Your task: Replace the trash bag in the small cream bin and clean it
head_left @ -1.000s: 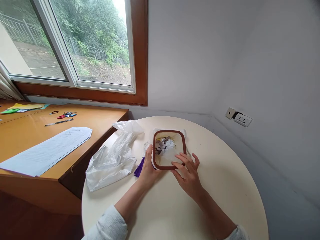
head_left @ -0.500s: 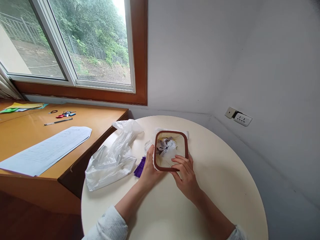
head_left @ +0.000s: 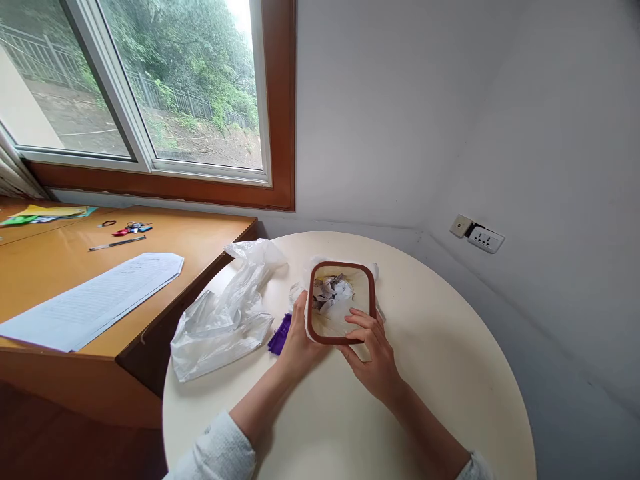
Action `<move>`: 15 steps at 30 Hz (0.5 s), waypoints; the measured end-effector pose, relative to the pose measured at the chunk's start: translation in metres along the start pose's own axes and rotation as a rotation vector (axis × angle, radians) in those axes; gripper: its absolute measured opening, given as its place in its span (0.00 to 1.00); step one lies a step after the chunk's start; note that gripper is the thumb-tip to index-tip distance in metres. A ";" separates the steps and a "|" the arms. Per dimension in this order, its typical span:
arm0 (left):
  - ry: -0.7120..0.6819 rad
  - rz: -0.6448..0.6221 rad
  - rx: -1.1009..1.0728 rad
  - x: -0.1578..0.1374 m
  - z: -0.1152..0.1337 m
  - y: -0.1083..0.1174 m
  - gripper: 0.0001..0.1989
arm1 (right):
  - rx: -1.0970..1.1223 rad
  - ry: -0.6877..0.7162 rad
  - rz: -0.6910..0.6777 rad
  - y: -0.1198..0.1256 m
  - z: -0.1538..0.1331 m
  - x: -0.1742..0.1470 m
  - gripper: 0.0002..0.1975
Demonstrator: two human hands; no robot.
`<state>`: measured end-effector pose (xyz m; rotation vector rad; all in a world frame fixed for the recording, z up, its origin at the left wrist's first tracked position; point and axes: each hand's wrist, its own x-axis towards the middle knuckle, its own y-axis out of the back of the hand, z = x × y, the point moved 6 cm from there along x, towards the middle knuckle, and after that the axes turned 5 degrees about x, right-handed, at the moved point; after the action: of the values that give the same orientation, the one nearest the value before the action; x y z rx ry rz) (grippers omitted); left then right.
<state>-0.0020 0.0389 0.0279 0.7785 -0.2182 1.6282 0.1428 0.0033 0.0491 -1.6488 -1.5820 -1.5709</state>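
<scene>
A small waste bin [head_left: 373, 287] with a brown rounded-square rim stands on the round table, its mouth facing me. Inside the pale bag lining it lie crumpled papers [head_left: 336, 291]. My left hand [head_left: 299, 333] is wrapped round the bin's near left side, its fingers partly hidden. At the near right corner, my right hand [head_left: 370, 350] grips the rim, thumb outside and fingertips over the inner lining. Parts of white plastic stick out around the bin's outside. A purple bundle [head_left: 279, 335] lies just left of my left hand.
A crumpled clear plastic bag [head_left: 225, 327] covers the left part of the round table [head_left: 450, 373]. On the adjoining wooden desk [head_left: 210, 230] are printed sheets [head_left: 100, 300], a pen [head_left: 117, 243], keys [head_left: 134, 229] and coloured papers [head_left: 50, 211]. Wall sockets [head_left: 485, 239] are at the right.
My right hand has shifted very slightly along the near right rim, its fingertips a touch further over the lining. The bin and my left hand stay almost still.
</scene>
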 end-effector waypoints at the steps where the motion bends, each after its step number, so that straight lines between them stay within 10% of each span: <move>1: 0.003 -0.003 0.006 0.000 0.000 0.000 0.41 | 0.010 -0.003 -0.009 0.000 0.000 0.000 0.09; 15: -0.007 -0.012 0.041 -0.006 -0.013 0.001 0.53 | 0.089 -0.041 -0.040 -0.001 0.002 -0.001 0.07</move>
<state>-0.0079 0.0411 0.0145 0.8154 -0.1852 1.6231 0.1432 0.0043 0.0473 -1.6216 -1.6907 -1.4718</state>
